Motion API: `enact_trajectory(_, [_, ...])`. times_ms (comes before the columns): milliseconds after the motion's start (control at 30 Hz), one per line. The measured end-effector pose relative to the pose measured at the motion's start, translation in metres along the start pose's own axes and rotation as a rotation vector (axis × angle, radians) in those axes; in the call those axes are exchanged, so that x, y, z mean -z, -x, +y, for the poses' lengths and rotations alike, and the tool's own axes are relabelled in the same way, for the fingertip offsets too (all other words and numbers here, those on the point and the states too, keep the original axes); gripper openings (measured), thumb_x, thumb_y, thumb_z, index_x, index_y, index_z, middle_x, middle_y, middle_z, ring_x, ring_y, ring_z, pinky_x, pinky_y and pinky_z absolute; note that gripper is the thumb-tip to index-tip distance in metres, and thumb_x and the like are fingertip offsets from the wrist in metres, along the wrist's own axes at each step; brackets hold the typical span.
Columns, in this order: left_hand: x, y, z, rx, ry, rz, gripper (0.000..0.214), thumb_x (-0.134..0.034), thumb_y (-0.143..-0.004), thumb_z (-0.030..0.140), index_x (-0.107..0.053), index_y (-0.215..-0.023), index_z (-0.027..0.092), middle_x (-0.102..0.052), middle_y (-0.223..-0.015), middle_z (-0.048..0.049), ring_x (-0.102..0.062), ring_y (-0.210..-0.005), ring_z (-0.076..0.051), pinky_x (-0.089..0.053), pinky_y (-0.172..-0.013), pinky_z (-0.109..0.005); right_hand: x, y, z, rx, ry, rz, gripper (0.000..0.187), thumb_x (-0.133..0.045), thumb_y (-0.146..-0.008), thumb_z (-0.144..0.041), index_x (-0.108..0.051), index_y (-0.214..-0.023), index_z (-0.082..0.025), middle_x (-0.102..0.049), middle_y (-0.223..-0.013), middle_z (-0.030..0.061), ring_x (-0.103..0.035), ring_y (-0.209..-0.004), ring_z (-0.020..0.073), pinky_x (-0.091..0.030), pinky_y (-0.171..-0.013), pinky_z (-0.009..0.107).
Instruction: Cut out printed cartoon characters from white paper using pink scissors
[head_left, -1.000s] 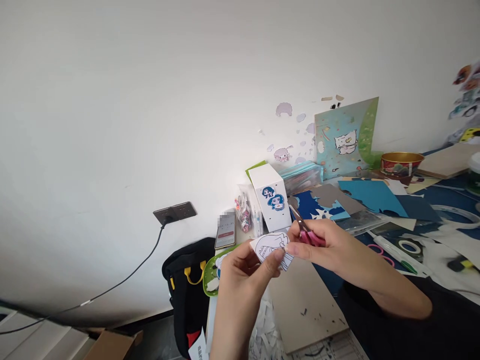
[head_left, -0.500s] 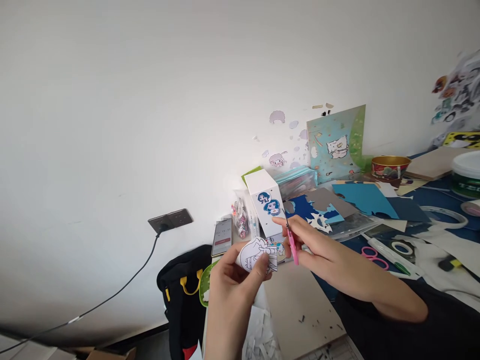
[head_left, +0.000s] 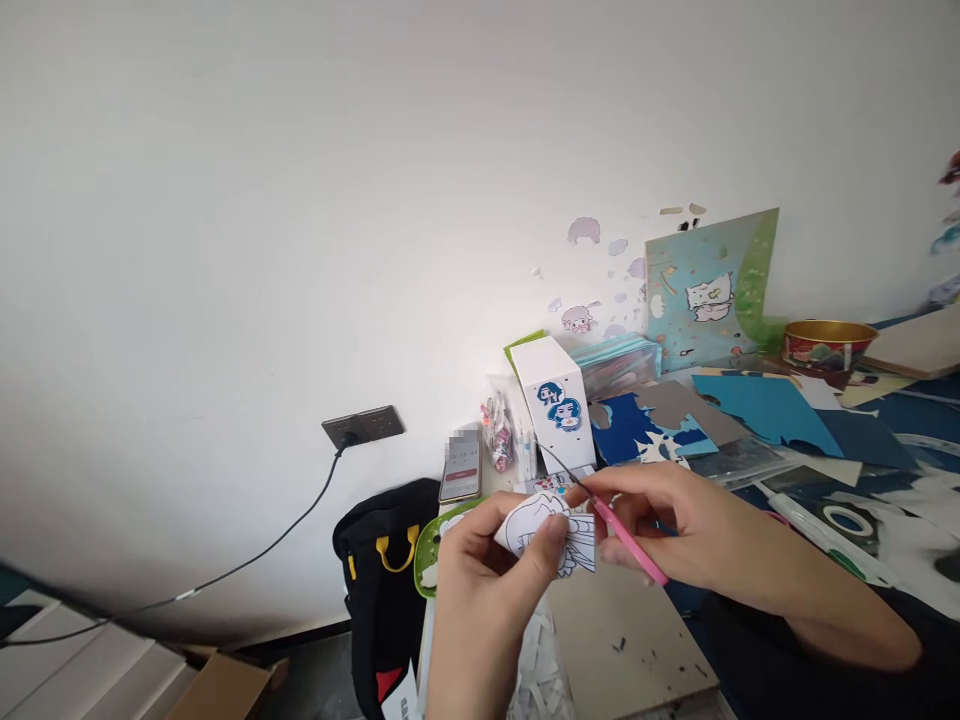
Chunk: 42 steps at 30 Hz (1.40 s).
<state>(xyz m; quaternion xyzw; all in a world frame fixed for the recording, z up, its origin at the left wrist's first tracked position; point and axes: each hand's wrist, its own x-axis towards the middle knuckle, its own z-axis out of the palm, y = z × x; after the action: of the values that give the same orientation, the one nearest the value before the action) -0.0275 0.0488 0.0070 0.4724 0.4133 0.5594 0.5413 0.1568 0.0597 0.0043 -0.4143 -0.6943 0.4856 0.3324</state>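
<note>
Above the pale board [head_left: 596,665], with its scatter of dark scraps, you hold the paper cutout [head_left: 532,515] in your left hand [head_left: 484,580]. Your left thumb presses on its printed face while the fingers support it from behind, so it is pinched near its middle, its lined edge jutting out toward your other side. Your right hand [head_left: 675,520] grasps the pink scissors [head_left: 626,538]; the index finger stretches forward near the pivot, and I cannot tell how your other fingers sit in the loops. The blades slant up and away, just beside the cutout's upper corner. Whether they touch it, or stand apart from each other, I cannot make out.

For tidy trimming, I would suggest seating your thumb and finger properly in the loops before you bring the blades to the paper. Turn the cutout with your left hand rather than twisting your right wrist, and bite deep in the blades, where control is better than at the tips. Your left thumb covers part of the drawing, so shift the pinch when a line runs beneath it, and leave the fingertips behind the paper well clear of the cut. The narrow lines at the jutting edge probably call for short snips. Work over the paper strips [head_left: 538,665] below, so offcuts drop among them.
</note>
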Motion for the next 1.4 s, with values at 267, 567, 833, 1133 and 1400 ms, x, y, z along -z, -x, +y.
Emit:
enact_trajectory(267, [-0.004,-0.001,0.001,0.016,-0.002,-0.023,0.014,-0.081,-0.063,0.021,-0.068,-0.066,0.015,-0.06,-0.06,0.0015,-0.047,-0.053,-0.009,-0.039,-0.05,-0.017,0.003,0.001,0.002,-0.02,-0.202,0.032,0.014,-0.07,-0.084,-0.029,-0.061,-0.09,-0.021,-0.044,-0.063,-0.0079,-0.036,-0.048,0.006,-0.028,-0.046,0.02])
enact_trajectory(567, [-0.009,-0.002,-0.003,0.005,-0.182,-0.116,0.018,-0.074,-0.074,0.03,-0.066,-0.068,0.014,-0.057,-0.064,0.0005,-0.044,-0.058,-0.011,-0.035,-0.052,-0.02,0.001,0.003,-0.004,-0.009,-0.226,0.105,0.021,-0.074,-0.082,-0.032,-0.056,-0.082,-0.02,-0.043,-0.053,-0.0101,-0.038,-0.044,0.0064,-0.028,-0.045,0.02])
enact_trajectory(833, [-0.007,0.001,-0.001,-0.016,-0.224,-0.109,0.021,-0.073,-0.077,0.034,-0.07,-0.069,0.015,-0.056,-0.062,-0.0002,-0.044,-0.061,-0.013,-0.036,-0.053,-0.021,-0.007,0.006,-0.008,0.003,-0.161,0.194,0.011,-0.064,-0.086,-0.023,-0.055,-0.08,-0.021,-0.044,-0.059,-0.0087,-0.037,-0.05,0.0085,-0.028,-0.048,0.022])
enact_trajectory(1133, [-0.012,0.004,0.002,0.01,-0.034,-0.049,0.023,-0.071,-0.079,0.036,-0.069,-0.076,0.014,-0.061,-0.066,-0.0012,-0.053,-0.059,-0.012,-0.051,-0.054,-0.02,0.0,0.006,-0.01,-0.038,-0.137,0.138,0.018,-0.071,-0.078,-0.028,-0.055,-0.081,-0.021,-0.039,-0.055,-0.0099,-0.035,-0.046,0.0082,-0.029,-0.045,0.021])
enact_trajectory(1400, [-0.011,0.008,0.007,-0.01,0.084,0.007,0.019,-0.074,-0.074,0.033,-0.07,-0.069,0.015,-0.062,-0.059,-0.0006,-0.05,-0.051,-0.01,-0.047,-0.046,-0.017,-0.003,0.004,-0.003,-0.017,0.015,0.005,0.013,-0.07,-0.072,-0.028,-0.061,-0.075,-0.019,-0.043,-0.06,-0.0053,-0.038,-0.053,0.011,-0.028,-0.048,0.024])
